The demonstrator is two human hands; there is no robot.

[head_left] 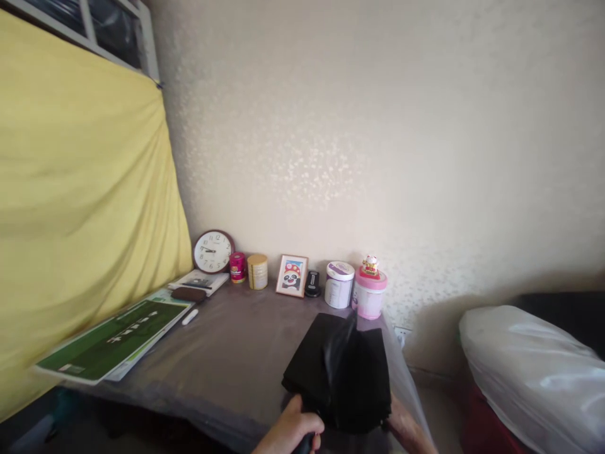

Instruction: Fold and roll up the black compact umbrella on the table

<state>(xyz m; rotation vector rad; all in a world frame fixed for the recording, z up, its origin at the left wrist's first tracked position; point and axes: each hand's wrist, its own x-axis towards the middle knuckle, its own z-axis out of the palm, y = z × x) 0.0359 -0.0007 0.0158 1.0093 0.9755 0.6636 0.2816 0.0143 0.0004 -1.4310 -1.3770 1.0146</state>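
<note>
A black folding umbrella (363, 378), its dark cloth lying in loose folded panels, is held over the near right part of the table. My left hand (295, 429) is closed around its black handle at the bottom of the view. At the umbrella's lower right edge, my right hand (404, 422) holds the cloth from the side; most of its fingers are hidden behind the fabric. One narrow fold of cloth stands up in the middle, blurred, in front of a pink-lidded tub (370, 296).
Along the wall stand a clock (214, 251), a pink can (237, 268), a yellow-lidded can (258, 272), a framed panda picture (292, 275) and a white tub (339, 287). Green boards (118, 340) lie left, beside a yellow curtain (85, 189). A white plastic-covered bundle (534, 366) is at right.
</note>
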